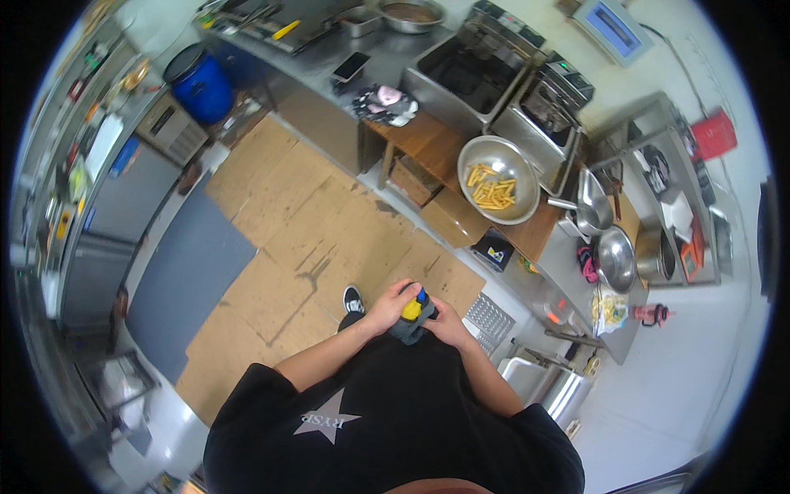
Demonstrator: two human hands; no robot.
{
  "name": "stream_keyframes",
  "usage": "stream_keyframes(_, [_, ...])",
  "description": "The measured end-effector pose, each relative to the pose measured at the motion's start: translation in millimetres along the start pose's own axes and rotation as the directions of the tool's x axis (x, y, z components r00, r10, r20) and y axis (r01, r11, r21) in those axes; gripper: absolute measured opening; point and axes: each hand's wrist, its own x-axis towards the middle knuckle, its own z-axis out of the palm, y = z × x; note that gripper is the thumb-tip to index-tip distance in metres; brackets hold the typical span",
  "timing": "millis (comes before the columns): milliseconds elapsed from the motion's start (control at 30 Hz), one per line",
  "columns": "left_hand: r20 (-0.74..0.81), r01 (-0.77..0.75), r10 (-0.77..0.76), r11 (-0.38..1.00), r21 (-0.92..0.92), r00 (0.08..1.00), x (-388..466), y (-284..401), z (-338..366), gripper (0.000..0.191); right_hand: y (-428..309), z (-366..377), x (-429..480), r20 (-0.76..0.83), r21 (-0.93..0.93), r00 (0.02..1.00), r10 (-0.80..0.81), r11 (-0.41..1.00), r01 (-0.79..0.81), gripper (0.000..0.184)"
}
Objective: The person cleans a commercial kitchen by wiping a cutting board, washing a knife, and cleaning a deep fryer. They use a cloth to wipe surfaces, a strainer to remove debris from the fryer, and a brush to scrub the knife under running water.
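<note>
Both hands meet in front of my waist, above the cardboard-covered floor. My left hand (392,310) grips a small black object with yellow and blue parts (411,310); its exact kind is hard to tell. A dark grey cloth-like piece (407,332) hangs beneath it, against my black T-shirt. From the other side, my right hand (449,325) is closed on the grey piece, close to the object's edge. My fingers partly cover both things.
Cardboard sheets (296,204) cover the floor, beside a grey mat (191,265). Ahead right, a steel bowl of French fries (498,213) rests on a wooden board near deep fryers (472,77). A steel counter (617,336) runs along the right. A blue barrel (200,92) stands far left.
</note>
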Motion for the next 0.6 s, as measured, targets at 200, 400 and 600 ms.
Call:
stream_keyframes(200, [-0.204, 0.033, -0.044, 0.998, -0.055, 0.978, 65, 27, 5, 0.028, -20, -10, -7, -0.752, 0.102, 0.659, 0.002, 0.988, 0.114, 0.02])
stream_keyframes(400, [-0.27, 0.059, -0.09, 0.991, -0.121, 0.959, 114, 36, 33, 0.032, -27, -110, -32, -0.994, -0.004, 0.101, -0.051, 0.912, 0.411, 0.025])
stream_keyframes(600, [-0.266, 0.114, -0.146, 0.985, -0.132, 0.953, 148, 66, 34, 0.032, -24, -260, -67, -0.983, 0.045, -0.116, 0.143, 0.799, 0.599, 0.03])
